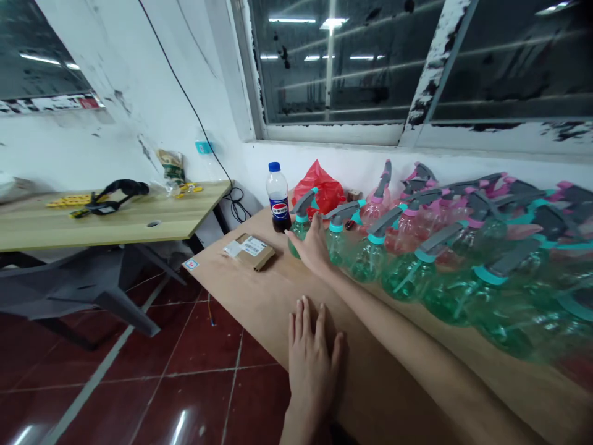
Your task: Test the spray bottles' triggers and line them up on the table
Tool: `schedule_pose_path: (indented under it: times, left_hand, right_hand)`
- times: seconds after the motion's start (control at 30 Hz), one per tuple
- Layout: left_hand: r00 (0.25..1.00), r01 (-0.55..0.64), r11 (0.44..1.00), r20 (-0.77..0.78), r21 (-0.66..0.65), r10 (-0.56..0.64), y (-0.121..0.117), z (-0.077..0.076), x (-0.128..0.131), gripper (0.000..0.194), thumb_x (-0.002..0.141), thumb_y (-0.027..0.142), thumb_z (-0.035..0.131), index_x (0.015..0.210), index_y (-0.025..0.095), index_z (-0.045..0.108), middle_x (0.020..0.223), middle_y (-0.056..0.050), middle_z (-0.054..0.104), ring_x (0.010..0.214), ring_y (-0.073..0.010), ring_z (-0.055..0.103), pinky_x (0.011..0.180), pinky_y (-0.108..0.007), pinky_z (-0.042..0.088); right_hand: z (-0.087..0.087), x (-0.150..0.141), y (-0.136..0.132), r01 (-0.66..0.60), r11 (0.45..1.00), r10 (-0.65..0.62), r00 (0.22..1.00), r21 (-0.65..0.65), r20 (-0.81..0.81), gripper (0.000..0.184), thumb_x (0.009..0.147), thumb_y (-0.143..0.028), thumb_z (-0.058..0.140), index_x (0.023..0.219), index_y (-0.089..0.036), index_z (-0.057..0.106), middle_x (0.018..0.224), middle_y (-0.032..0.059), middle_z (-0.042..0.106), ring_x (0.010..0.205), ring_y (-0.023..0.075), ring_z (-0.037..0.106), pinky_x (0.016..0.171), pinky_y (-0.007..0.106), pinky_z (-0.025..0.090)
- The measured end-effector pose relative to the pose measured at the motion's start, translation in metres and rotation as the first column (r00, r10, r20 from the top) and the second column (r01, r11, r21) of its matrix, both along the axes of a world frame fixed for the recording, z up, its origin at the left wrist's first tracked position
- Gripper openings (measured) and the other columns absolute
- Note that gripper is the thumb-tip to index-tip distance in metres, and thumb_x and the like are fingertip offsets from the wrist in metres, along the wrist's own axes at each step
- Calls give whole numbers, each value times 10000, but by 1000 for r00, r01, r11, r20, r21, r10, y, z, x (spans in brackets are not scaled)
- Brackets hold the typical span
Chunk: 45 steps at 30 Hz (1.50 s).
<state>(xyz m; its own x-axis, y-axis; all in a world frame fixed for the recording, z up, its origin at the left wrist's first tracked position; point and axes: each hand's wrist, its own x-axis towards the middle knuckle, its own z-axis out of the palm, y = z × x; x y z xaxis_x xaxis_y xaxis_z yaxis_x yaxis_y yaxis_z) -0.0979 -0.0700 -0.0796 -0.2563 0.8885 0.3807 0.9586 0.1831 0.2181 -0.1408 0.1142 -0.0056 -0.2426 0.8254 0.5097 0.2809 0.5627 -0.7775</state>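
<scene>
My right hand (314,250) reaches across the table to a green spray bottle (300,230) with a turquoise collar and grey trigger head. Its thumb and fingers are around the bottle's near side; part of the grip is hidden. The bottle stands upright at the left end of a row of similar bottles, the closest being another green spray bottle (336,244). Nearer to me, my left hand (310,352) lies flat on the brown tabletop (259,290), fingers spread, holding nothing.
A cola bottle (279,201) stands just left of the row, before a red plastic bag (319,185). A small cardboard package (250,250) lies near the table's left edge. Several pink spray bottles (407,225) crowd behind. Across a gap is another table (115,228) with a grey chair (83,281).
</scene>
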Motion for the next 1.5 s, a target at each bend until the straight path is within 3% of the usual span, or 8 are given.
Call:
schedule_pose_path:
  times: [0.17, 0.43, 0.6, 0.77, 0.9, 1.07, 1.27, 1.5]
  left_hand:
    - [1000, 9, 1000, 23, -9, -9, -1, -1, -1, 510, 914, 361, 493, 1367, 131, 439, 1485, -201, 313, 1382, -353, 243, 1058, -573, 321]
    - [996, 21, 998, 80, 54, -26, 0, -2, -3, 491, 897, 334, 519, 1346, 146, 454, 1475, -179, 344, 1373, -347, 277, 1064, -576, 313]
    - [947, 33, 977, 306, 210, -98, -5, 0, -6, 246, 930, 242, 459, 1121, 168, 594, 1251, -134, 585, 1218, -295, 502, 1026, -535, 375]
    - [849, 58, 946, 482, 318, -215, -18, 4, -8, 195, 948, 258, 425, 913, 199, 608, 859, -61, 648, 828, -206, 640, 734, -337, 534]
    - [803, 97, 939, 531, 331, -270, -17, 15, 1, 186, 892, 318, 526, 1029, 193, 544, 1035, -86, 600, 932, -219, 627, 787, -361, 541]
    - [672, 455, 879, 593, 142, -443, 0, 33, 41, 750, 757, 312, 687, 1388, 217, 293, 1422, -138, 373, 1326, -312, 359, 1062, -506, 353]
    - [530, 661, 748, 670, 57, -520, 15, 39, 114, 737, 765, 314, 712, 1377, 206, 316, 1303, -145, 519, 1181, -300, 533, 978, -488, 452]
    - [500, 769, 639, 595, 29, -629, 19, 35, 193, 729, 730, 372, 749, 1330, 192, 376, 1222, -145, 571, 1117, -308, 581, 893, -451, 511]
  right_hand:
    - [4, -11, 13, 54, 998, -53, 998, -18, 27, 635, 767, -298, 650, 1247, 28, 392, 1340, 327, 386, 1326, 391, 295, 1069, 520, 256]
    - [1, 1, -17, -82, 996, 76, 987, 32, 144, 402, 756, -204, 580, 1118, -80, 456, 1074, 215, 588, 1072, 334, 551, 905, 465, 441]
    - [1, 56, -45, -329, 939, 295, 920, 96, 259, 342, 749, -258, 614, 1061, -181, 497, 1055, 111, 616, 1041, 266, 585, 920, 404, 458]
    - [2, 133, -55, -407, 912, 362, 860, 57, 359, 392, 759, -328, 634, 1111, -214, 504, 1076, 97, 627, 1019, 277, 609, 893, 430, 486]
    - [9, 196, -72, -395, 919, 362, 847, 5, 389, 508, 759, -313, 655, 1224, -232, 465, 1158, 97, 625, 1095, 277, 591, 935, 433, 485]
    - [12, 273, -104, -362, 914, 404, 843, -181, 356, 560, 770, -282, 662, 1281, -286, 433, 1244, 72, 598, 1193, 271, 543, 967, 455, 484]
    - [-2, 354, -123, -211, 961, 260, 915, -181, 310, 659, 750, -325, 687, 1338, -308, 389, 1197, 74, 616, 1103, 270, 603, 944, 469, 498]
    - [7, 416, -139, 52, 986, -35, 994, -156, 106, 612, 778, -352, 653, 1300, -256, 350, 1286, 116, 552, 1165, 270, 555, 920, 417, 506]
